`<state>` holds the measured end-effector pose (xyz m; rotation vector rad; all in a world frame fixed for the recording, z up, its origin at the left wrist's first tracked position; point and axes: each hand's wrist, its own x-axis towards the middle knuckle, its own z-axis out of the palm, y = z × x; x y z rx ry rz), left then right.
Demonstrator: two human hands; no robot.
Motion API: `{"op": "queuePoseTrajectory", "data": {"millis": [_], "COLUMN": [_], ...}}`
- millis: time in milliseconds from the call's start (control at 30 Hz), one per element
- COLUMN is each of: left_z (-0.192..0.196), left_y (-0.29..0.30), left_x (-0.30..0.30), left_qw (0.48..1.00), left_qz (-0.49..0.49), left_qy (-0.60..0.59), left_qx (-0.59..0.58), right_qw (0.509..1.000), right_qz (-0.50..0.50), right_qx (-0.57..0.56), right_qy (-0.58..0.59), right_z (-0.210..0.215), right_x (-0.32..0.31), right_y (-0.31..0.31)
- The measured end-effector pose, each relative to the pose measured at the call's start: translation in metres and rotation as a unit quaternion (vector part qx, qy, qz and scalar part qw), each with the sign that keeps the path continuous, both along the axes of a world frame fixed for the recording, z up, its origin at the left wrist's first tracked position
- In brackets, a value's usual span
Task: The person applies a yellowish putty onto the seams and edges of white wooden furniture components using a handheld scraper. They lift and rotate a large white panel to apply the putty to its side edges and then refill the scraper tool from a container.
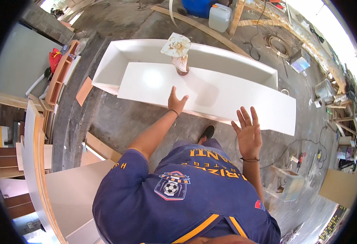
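A long white board lies flat across an open white cabinet box on the concrete floor. My left hand reaches out to the board's near edge, fingers spread, touching or just above its surface. My right hand hovers open, palm up, just in front of the board's near edge, holding nothing. On the board's far side stands a brown glue pot with a smeared scrap of card lying on top of it.
A white plastic jerrycan and a blue container stand beyond the box. Wooden shelves and panels line the left. Cables, a power tool and a stool sit to the right.
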<state>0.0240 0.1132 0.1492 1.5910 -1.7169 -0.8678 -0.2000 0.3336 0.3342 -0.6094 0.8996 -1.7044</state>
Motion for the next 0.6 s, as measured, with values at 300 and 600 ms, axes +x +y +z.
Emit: {"op": "queuePoseTrajectory", "data": {"millis": [300,600], "left_z": [-0.017,-0.023], "left_y": [-0.173,-0.225], "left_x": [-0.017,-0.033], "left_qw": [0.989,0.996], "left_qz": [0.134,-0.083], "left_qy": [-0.023,0.019], "left_qx": [0.054,-0.001], "right_qw": [0.991,0.974], "right_qz": [-0.037,-0.135], "right_qx": [0.085,0.174], "right_qy": [0.096,0.052], "right_z": [0.017,0.012], "right_x": [-0.058,-0.042], "right_y": [-0.041,-0.047]}}
